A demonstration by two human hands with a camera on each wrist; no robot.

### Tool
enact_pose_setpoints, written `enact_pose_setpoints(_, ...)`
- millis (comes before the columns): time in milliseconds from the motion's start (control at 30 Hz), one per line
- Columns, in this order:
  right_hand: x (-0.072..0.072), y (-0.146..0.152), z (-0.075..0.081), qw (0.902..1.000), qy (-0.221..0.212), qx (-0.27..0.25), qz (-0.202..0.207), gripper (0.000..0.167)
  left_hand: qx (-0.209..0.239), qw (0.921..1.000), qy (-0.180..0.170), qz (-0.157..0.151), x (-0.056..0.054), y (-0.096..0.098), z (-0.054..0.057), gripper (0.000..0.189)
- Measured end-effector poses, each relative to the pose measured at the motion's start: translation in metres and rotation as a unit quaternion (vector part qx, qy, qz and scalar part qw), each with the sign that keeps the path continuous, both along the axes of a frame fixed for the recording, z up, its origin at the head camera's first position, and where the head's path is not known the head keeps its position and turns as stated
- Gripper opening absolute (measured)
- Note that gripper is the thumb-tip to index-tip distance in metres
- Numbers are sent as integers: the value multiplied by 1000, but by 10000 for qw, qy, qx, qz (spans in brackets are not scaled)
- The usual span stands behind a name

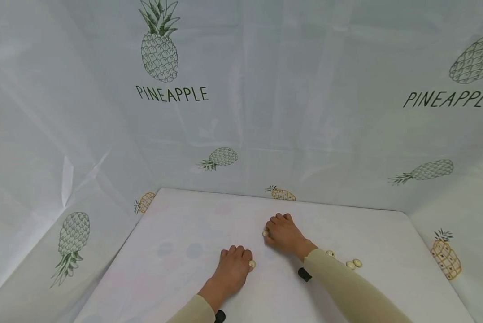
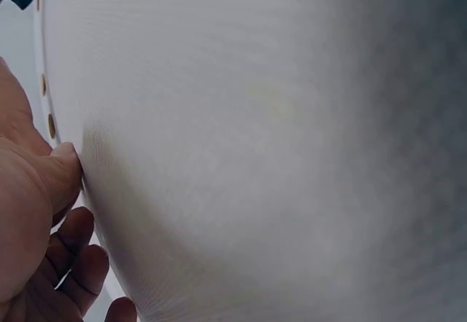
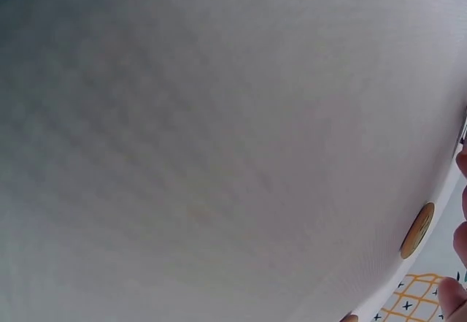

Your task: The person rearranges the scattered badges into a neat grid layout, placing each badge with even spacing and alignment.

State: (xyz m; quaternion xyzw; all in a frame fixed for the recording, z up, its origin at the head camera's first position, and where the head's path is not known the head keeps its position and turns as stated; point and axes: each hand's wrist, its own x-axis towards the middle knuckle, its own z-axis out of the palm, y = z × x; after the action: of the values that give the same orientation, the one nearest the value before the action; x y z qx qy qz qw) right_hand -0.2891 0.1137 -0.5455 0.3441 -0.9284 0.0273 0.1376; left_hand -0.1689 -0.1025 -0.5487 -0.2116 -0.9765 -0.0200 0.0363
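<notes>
Near the middle of the white tabletop, my left hand (image 1: 233, 267) rests with its fingers curled and pinches a pale round wooden button (image 1: 252, 264) at the thumb side. Farther back and to the right, my right hand (image 1: 283, 233) also has curled fingers, with another wooden button (image 1: 265, 233) between thumb and forefinger. The left thumb (image 2: 64, 165) meets the table surface in the left wrist view; the grip itself is mostly hidden. Only a few right fingertips (image 3: 460, 242) show at the edge of the right wrist view, and a button (image 3: 418, 231) lies flat nearby.
Loose buttons lie beside the right forearm: one near the wrist (image 1: 330, 253), and two together, the nearer (image 1: 350, 264) and the farther (image 1: 357, 263). White pineapple-print sheeting (image 1: 281, 112) hangs behind and beside the white table (image 1: 184, 278).
</notes>
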Motion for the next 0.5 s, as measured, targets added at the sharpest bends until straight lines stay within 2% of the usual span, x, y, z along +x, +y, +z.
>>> enact_pose_setpoints(233, 1, 0, 0, 9996, -253, -59, -99, 19, 10, 10000, -14, 21, 0, 1, 1, 26)
enact_pose_setpoints(500, 0, 0, -3, 9997, -195, -110, -38, 21, 11, 10000, -53, 20, -1, 1, 0, 26)
